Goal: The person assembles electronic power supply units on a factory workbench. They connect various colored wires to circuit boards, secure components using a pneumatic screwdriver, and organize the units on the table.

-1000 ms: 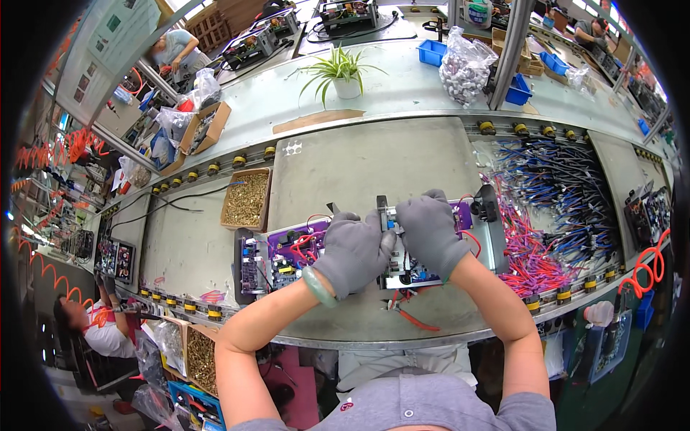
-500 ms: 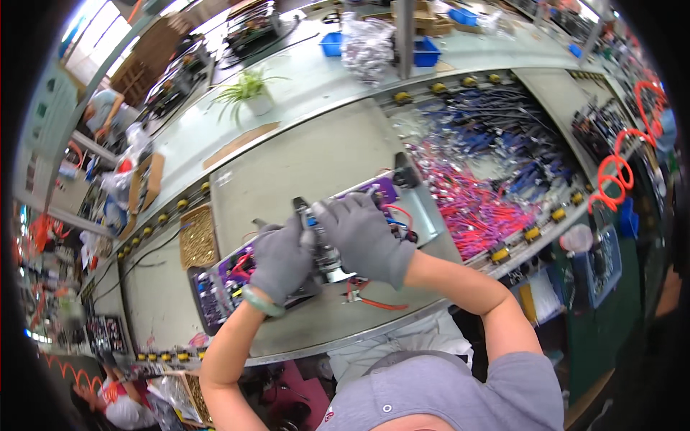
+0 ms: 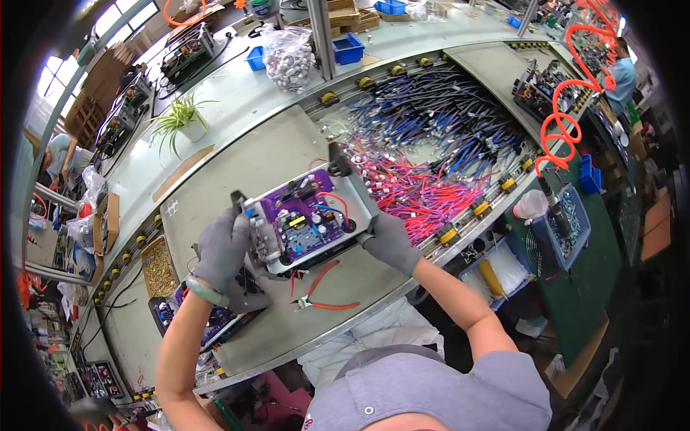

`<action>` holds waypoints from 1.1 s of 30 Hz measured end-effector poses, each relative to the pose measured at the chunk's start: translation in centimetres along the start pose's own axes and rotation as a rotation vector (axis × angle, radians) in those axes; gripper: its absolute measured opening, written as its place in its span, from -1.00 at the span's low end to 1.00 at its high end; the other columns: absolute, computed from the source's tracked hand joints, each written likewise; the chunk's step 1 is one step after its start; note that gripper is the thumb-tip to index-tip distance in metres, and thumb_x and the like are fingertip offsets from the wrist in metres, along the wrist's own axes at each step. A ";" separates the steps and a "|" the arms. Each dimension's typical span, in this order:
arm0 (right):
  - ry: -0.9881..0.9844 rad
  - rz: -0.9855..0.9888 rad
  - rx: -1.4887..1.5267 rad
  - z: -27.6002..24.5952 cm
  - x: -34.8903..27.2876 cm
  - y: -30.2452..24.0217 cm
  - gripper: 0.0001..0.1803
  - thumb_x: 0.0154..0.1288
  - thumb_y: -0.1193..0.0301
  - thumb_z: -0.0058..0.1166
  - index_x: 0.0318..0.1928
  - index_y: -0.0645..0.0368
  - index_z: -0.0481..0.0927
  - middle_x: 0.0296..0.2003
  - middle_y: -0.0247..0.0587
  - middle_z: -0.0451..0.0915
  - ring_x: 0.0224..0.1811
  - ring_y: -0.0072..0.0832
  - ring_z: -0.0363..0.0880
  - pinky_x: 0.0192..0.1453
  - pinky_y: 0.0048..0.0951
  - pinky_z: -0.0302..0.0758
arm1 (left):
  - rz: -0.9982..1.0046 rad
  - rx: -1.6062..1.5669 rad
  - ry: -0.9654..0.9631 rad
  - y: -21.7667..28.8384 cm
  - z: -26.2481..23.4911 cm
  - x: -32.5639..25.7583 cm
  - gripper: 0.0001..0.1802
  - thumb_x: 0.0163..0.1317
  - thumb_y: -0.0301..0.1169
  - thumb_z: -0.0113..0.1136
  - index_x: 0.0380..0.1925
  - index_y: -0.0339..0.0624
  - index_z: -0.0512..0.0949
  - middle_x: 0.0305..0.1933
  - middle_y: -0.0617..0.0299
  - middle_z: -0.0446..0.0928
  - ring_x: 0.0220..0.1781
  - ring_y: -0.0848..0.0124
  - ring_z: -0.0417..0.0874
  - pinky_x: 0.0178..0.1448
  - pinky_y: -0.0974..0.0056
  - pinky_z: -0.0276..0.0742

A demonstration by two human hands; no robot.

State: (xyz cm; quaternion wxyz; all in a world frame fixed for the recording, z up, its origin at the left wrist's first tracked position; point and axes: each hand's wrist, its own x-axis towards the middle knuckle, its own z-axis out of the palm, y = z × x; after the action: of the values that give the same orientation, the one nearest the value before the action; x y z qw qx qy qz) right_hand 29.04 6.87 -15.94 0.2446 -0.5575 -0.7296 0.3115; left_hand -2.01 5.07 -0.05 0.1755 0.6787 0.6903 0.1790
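Note:
Gloved in grey, my left hand (image 3: 220, 250) grips the left end of a metal chassis (image 3: 369, 205) with black corner pieces. My right hand (image 3: 392, 244) has its fingers closed round the chassis's lower right corner. Inside the chassis lies a purple circuit board (image 3: 287, 208) with red and blue wires, coils and small components. The chassis is tilted above the work surface. A second purple board assembly (image 3: 167, 310) sits at the lower left, partly hidden by my left arm. Below the chassis lie orange-handled cutters (image 3: 320, 304), jaws spread.
Red, pink, blue and black wire leads (image 3: 431, 158) cover a tray at the right. A box of small brass-coloured parts (image 3: 158, 266) stands left. A potted plant (image 3: 192, 129) and blue bins (image 3: 348, 49) stand behind; a coiled orange hose (image 3: 560, 136) hangs at right.
My hands have moved apart, from close together over the boards to the chassis's two ends. The chassis is now raised and separate from the other board. The view has shifted rightward.

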 end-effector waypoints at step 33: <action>0.057 -0.108 -0.488 -9.2 7.5 12.0 -0.41 0.20 0.26 0.21 0.26 -0.04 0.40 0.14 0.00 0.50 0.10 -0.03 0.56 0.17 -0.15 0.51 | 0.005 -0.227 -0.158 0.8 0.4 -1.5 -0.44 0.34 0.01 -0.04 -0.10 -0.36 0.51 -0.32 -0.15 0.61 -0.21 -0.04 0.64 -0.07 0.02 0.46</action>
State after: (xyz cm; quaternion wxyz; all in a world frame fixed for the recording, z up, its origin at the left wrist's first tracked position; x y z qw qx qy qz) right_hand 41.49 18.02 -18.24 0.1393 -0.5687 -0.8049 0.0967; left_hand -1.12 3.62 -0.02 0.3045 0.6682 0.6480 0.2024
